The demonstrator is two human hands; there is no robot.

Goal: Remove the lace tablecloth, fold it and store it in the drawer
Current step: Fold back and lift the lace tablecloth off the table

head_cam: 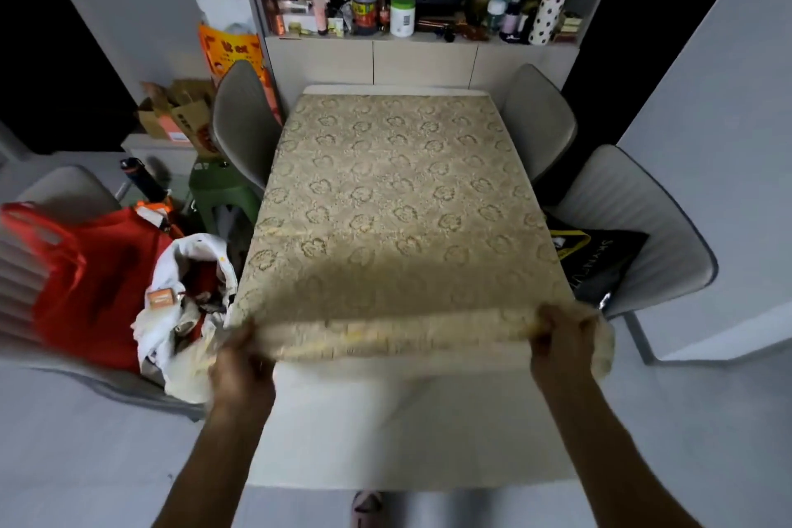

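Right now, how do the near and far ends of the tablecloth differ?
The near end is lifted and bunched in the left hand and right hand, leaving bare table below. The far end lies flat, reaching almost to the table's edge. Both show the same beige floral lace.

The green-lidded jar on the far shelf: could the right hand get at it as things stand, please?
Probably not. The right hand is gripping the tablecloth at the near end of the table, and the jar stands on the shelf beyond the table's whole length.
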